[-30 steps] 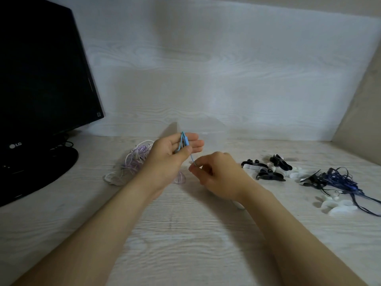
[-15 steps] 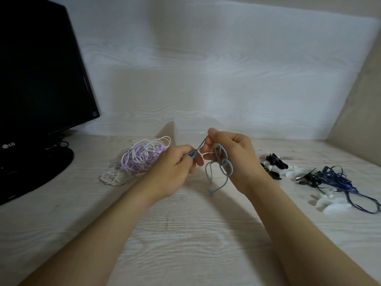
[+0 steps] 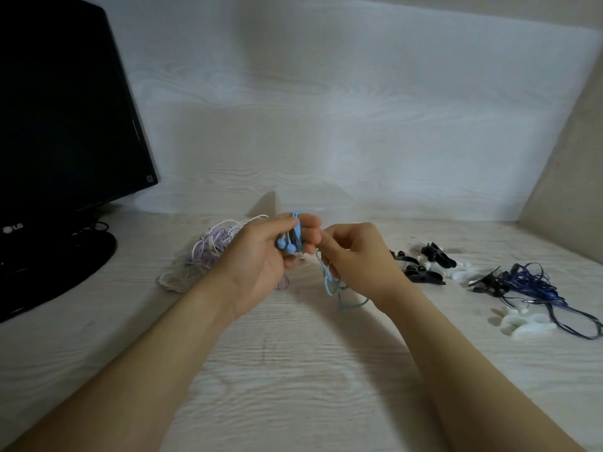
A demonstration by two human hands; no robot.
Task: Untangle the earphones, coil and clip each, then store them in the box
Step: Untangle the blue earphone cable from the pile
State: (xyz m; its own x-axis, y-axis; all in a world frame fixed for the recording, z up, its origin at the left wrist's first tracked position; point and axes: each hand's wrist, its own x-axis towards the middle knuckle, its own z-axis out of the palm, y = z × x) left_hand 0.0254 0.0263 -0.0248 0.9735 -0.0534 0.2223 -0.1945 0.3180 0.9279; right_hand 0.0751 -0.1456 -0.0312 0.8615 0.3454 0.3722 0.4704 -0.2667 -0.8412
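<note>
A light blue earphone (image 3: 295, 238) is wound in loops around the fingers of my left hand (image 3: 261, 259), its two round buds hanging at the palm. My right hand (image 3: 355, 256) pinches the loose end of the same blue cord, which dangles down to the table. Behind my left hand lies a tangled pile of white and lilac earphones (image 3: 208, 256). A dark blue earphone tangle (image 3: 535, 282) lies at the far right. Black and white clips (image 3: 430, 262) are scattered to the right of my right hand. No box is in view.
A black monitor (image 3: 65, 125) on a round stand takes up the left side. A pale wall panel closes the back, and a beige wall closes the right. More white clips (image 3: 525, 324) lie near the dark blue cords.
My right hand has come down from beside the left hand's fingertips and drawn the blue cord lower. More loops now sit on my left fingers, and the buds show at the palm.
</note>
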